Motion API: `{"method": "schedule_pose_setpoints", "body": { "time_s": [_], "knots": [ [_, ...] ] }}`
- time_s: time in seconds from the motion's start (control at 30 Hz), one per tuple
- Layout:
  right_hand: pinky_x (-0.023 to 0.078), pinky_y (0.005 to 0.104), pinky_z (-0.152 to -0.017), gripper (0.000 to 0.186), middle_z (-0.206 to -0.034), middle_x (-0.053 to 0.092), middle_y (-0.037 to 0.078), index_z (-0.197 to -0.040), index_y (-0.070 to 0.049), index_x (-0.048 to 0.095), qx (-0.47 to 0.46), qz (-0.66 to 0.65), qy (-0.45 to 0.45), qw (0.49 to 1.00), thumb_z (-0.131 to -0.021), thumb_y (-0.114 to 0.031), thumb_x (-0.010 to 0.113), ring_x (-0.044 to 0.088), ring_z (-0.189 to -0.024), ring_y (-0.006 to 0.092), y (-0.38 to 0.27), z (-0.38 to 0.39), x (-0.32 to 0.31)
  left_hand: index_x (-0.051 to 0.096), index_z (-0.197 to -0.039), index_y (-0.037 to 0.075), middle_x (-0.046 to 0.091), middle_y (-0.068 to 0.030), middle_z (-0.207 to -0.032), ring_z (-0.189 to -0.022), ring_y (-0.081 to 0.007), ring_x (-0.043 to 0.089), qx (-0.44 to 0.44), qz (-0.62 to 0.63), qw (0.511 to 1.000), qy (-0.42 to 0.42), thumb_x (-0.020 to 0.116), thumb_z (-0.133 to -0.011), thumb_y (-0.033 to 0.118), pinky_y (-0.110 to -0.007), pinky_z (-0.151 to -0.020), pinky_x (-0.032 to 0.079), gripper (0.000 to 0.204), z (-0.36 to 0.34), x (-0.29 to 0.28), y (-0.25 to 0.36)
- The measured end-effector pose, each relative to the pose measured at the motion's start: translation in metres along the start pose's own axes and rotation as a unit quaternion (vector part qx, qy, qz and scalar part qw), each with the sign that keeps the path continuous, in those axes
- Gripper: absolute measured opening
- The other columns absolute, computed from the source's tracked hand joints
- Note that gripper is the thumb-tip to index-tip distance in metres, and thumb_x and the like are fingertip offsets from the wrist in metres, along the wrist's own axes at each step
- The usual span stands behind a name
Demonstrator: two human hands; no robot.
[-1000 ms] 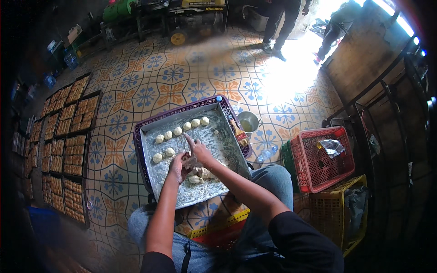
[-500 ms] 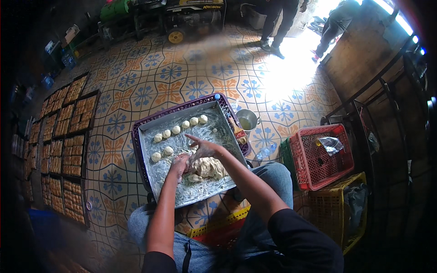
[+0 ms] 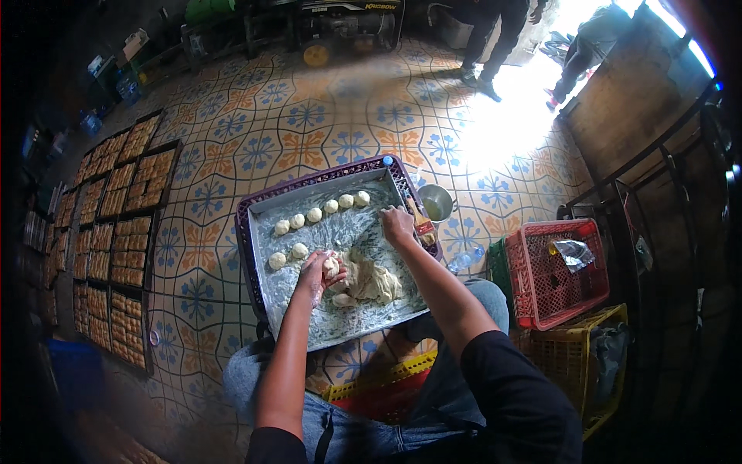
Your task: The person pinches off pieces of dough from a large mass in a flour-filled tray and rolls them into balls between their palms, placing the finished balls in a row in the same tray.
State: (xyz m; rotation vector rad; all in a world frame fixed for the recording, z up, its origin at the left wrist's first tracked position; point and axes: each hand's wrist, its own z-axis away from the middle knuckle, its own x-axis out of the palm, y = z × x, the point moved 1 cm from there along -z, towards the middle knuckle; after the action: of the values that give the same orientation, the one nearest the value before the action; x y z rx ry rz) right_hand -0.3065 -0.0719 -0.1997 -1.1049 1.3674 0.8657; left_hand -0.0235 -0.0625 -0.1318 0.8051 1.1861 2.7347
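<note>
My left hand point(image 3: 323, 271) cups a pale lump of dough point(image 3: 331, 268) in curled fingers, above the left part of a floury metal tray point(image 3: 282, 305). My right hand point(image 3: 394, 220) is at the tray's right side, fingers curled closed; whatever they may hold is hidden. Between and below my hands lies a large loose mass of dough point(image 3: 380, 284). A row of several dough balls point(image 3: 314, 214) lines the back of the tray, with more point(image 3: 277, 261) at the left. The tray sits on a purple plastic crate point(image 3: 272, 192); a wooden-handled brush point(image 3: 419, 213) lies along its right rim.
Trays of golden pastries point(image 3: 131, 255) cover the floor at left. At right are a metal pot point(image 3: 437, 203), plastic bottle point(image 3: 466, 258), red crate point(image 3: 556, 278), yellow crate point(image 3: 572, 356) and dark rack. A person point(image 3: 502, 35) stands at the back; another bends by the bright doorway.
My hands were together over the dough; my right hand has moved apart to the tray's right side. My left hand now shows a dough piece in its fingers. The view has shifted slightly.
</note>
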Motion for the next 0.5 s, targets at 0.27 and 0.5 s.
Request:
{"method": "schedule_pose_setpoints", "body": {
  "time_s": [0.27,0.5],
  "knots": [
    [0.058,0.0458,-0.069,0.017,-0.091,0.074,0.01,-0.097,-0.016,0.076,-0.001,-0.028,-0.021,0.999,-0.091,-0.021,0.061,0.072,-0.09,0.0304,-0.01,0.003,-0.019,0.054,-0.118,0.007,0.069,-0.0103,-0.098,-0.072,-0.0167,0.07,0.013,-0.044,0.998,0.037,0.058,-0.1,0.017,-0.028,-0.061,0.062,0.021,0.015,0.008,0.02],
    [0.057,0.0373,-0.076,0.035,-0.095,0.076,0.013,-0.112,-0.013,0.074,0.024,-0.366,-0.028,0.93,-0.079,-0.025,0.079,0.074,-0.088,0.0238,-0.014,-0.009,-0.062,0.036,-0.15,0.02,0.06,-0.0077,-0.1,-0.077,-0.0114,0.057,0.605,0.138,0.767,0.163,0.06,-0.098,0.026,-0.024,-0.062,0.052,0.058,0.125,0.025,0.176]
  ]
}}
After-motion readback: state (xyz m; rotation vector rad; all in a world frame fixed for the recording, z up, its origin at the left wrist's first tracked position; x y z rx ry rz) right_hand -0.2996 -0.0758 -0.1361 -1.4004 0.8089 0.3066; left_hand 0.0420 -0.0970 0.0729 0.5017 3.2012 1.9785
